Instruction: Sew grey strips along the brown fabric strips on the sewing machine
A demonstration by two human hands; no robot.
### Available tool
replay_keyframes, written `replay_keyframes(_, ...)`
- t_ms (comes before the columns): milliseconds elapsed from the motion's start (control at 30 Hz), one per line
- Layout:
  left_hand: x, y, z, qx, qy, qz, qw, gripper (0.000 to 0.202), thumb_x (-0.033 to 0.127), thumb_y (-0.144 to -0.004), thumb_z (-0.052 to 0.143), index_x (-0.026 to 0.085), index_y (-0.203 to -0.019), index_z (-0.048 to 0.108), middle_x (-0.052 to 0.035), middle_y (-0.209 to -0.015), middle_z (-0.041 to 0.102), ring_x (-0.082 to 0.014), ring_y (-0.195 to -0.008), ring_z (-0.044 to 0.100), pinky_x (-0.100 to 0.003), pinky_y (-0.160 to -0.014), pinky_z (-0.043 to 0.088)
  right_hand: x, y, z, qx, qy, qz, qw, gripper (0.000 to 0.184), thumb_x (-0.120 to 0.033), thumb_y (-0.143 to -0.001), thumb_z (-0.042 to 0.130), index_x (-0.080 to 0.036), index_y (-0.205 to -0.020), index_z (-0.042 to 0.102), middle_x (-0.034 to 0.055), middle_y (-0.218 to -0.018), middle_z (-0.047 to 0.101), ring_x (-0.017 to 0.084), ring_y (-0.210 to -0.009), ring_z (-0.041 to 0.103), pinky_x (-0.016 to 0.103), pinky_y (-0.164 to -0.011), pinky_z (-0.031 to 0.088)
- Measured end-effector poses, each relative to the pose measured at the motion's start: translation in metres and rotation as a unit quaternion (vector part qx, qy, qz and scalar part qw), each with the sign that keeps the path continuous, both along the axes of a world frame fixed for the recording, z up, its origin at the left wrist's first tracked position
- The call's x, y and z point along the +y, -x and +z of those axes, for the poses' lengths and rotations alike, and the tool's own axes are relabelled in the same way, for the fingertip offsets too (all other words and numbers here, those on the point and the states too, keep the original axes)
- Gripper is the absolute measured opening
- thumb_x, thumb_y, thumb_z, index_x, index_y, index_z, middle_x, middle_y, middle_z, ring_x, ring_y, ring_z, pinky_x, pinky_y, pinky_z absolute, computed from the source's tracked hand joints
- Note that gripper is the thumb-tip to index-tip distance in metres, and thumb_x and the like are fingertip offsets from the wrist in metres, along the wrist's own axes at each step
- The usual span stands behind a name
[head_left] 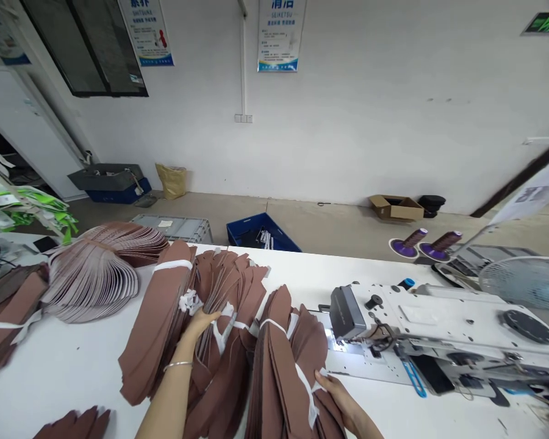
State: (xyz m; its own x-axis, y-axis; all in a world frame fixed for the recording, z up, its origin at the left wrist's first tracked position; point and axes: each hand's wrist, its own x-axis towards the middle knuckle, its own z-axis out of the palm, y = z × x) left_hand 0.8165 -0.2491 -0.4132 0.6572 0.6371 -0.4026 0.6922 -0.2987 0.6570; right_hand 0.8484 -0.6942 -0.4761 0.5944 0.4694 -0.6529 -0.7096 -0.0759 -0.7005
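Note:
Bundles of brown cut pieces, fabric or leather by their look, lie side by side on the white table in front of me, tied with white strips. My left hand (pixel 200 324) is closed at the middle bundle (pixel 231 286), beside a knotted white strip (pixel 190 301); part of its fingers is hidden. With my right hand (pixel 341 399) I grip the edge of the right bundle (pixel 281 360), near its white tie (pixel 307 390). Another tied bundle (pixel 158 317) rests against the left side of the middle one.
A sewing machine (pixel 439 323) stands close on the right, with purple thread cones (pixel 409 242) behind it. Fanned brown pieces (pixel 91 274) and a further tied bundle (pixel 13 311) lie left. A blue crate (pixel 263 228) sits on the floor beyond the table.

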Motion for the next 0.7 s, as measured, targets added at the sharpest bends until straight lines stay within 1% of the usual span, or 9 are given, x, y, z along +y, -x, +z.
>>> replay_keyframes(67,-0.015,-0.001,-0.011,-0.030,0.026,-0.021,0.999,0.029,0.027,-0.087,0.066,0.013,-0.112,0.063,-0.0094,-0.121,0.066,-0.0220,-0.113,0.061,-0.045,-0.102,0.046,0.000,0.000,-0.004,-0.002,0.005,-0.002,1.000,0.056,-0.061,-0.060,0.077,-0.019,-0.095,0.068,0.0098,-0.101,0.073,0.035,-0.108,0.065,0.042,-0.101,0.049)
replay_keyframes(133,-0.032,-0.003,-0.023,-0.048,0.044,-0.033,0.997,0.031,0.025,-0.087,0.066,0.013,-0.115,0.062,-0.0102,-0.124,0.065,-0.0225,-0.116,0.060,-0.045,-0.104,0.044,-0.001,0.000,-0.007,0.001,-0.008,0.002,1.000,0.055,-0.061,-0.062,0.077,-0.018,-0.096,0.068,0.0104,-0.101,0.073,0.035,-0.108,0.065,0.042,-0.100,0.049)
replay_keyframes(233,-0.056,-0.006,-0.035,-0.068,0.064,-0.046,0.995,0.038,0.023,-0.085,0.064,0.012,-0.120,0.059,-0.0113,-0.123,0.066,-0.0225,-0.115,0.061,-0.040,-0.102,0.045,-0.006,-0.001,-0.012,0.017,-0.044,0.004,0.999,0.052,-0.060,-0.067,0.076,-0.017,-0.094,0.067,0.0107,-0.103,0.073,0.032,-0.111,0.064,0.040,-0.103,0.047)
replay_keyframes(333,-0.070,-0.011,-0.039,-0.078,0.075,-0.062,0.992,0.047,0.023,-0.080,0.064,0.008,-0.124,0.056,-0.0130,-0.120,0.067,-0.0237,-0.114,0.062,-0.031,-0.099,0.046,-0.012,-0.002,-0.017,0.038,-0.055,-0.005,0.998,0.050,-0.060,-0.069,0.076,-0.018,-0.093,0.067,0.0103,-0.103,0.073,0.031,-0.112,0.063,0.040,-0.104,0.046)
replay_keyframes(400,-0.073,-0.017,-0.038,-0.087,0.081,-0.080,0.990,0.051,0.021,-0.078,0.065,0.008,-0.126,0.055,-0.0133,-0.121,0.067,-0.0230,-0.114,0.062,-0.028,-0.099,0.046,-0.015,-0.003,-0.020,0.049,-0.058,-0.009,0.997,0.049,-0.060,-0.069,0.076,-0.018,-0.093,0.066,0.0104,-0.104,0.073,0.031,-0.112,0.063,0.040,-0.104,0.046)
replay_keyframes(467,-0.072,-0.025,-0.038,-0.097,0.088,-0.100,0.986,0.052,0.019,-0.077,0.066,0.010,-0.127,0.053,-0.0119,-0.123,0.066,-0.0207,-0.114,0.061,-0.027,-0.100,0.045,-0.016,-0.003,-0.022,0.053,-0.064,-0.010,0.997,0.049,-0.059,-0.069,0.077,-0.017,-0.093,0.066,0.0109,-0.105,0.073,0.031,-0.113,0.063,0.040,-0.104,0.046)
replay_keyframes(533,-0.070,-0.033,-0.038,-0.101,0.091,-0.114,0.984,0.054,0.018,-0.078,0.067,0.013,-0.129,0.052,-0.0102,-0.125,0.065,-0.0194,-0.114,0.061,-0.030,-0.102,0.044,-0.016,-0.003,-0.020,0.051,-0.059,-0.014,0.997,0.051,-0.059,-0.068,0.078,-0.016,-0.094,0.066,0.0110,-0.105,0.073,0.031,-0.113,0.063,0.041,-0.105,0.045)
replay_keyframes(600,-0.068,-0.041,-0.040,-0.093,0.089,-0.117,0.985,0.054,0.021,-0.081,0.068,0.014,-0.131,0.051,-0.0102,-0.127,0.064,-0.0205,-0.114,0.061,-0.038,-0.104,0.044,-0.015,-0.003,-0.015,0.048,-0.051,-0.021,0.997,0.054,-0.059,-0.066,0.079,-0.016,-0.096,0.066,0.0110,-0.103,0.073,0.032,-0.113,0.063,0.042,-0.105,0.044)
replay_keyframes(700,-0.069,-0.049,-0.041,-0.058,0.069,-0.096,0.991,0.058,0.027,-0.082,0.069,0.012,-0.133,0.048,-0.0155,-0.129,0.061,-0.0260,-0.118,0.059,-0.047,-0.105,0.042,-0.016,0.000,-0.003,0.034,-0.051,-0.017,0.998,0.053,-0.056,-0.065,0.080,-0.016,-0.097,0.066,0.0113,-0.103,0.073,0.032,-0.112,0.064,0.042,-0.105,0.044)
